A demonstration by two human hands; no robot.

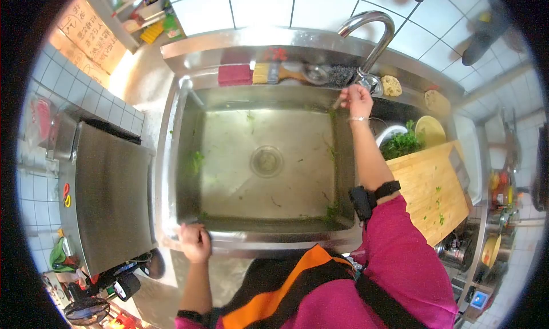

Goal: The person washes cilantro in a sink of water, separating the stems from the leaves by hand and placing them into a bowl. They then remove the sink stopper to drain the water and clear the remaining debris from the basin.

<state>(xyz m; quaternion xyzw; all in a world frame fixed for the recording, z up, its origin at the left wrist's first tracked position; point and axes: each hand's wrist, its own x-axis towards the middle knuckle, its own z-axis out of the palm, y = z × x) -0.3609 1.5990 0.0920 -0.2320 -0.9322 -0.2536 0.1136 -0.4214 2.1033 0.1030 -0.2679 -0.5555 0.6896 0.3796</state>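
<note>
A wide steel sink (171, 157) lies in front of me, with a little water and green leaf scraps (197, 162) around its drain (266, 161). My left hand (196, 241) rests at the sink's front left corner. Its fingers are curled in, and what they may hold is hidden. Over the back right corner, my right hand (358, 102) is just below the base of the curved faucet (384, 40). The fingers there are bent together; whether they grip the faucet's lever I cannot make out.
Along the back ledge lie a dark red sponge (234, 75), a wooden-handled brush (266, 74), a steel scourer (343, 75) and a yellowish sponge (392, 86). To the right are a bowl of green herbs (403, 143) and a wooden cutting board (429, 186). A steel counter (111, 197) stands left.
</note>
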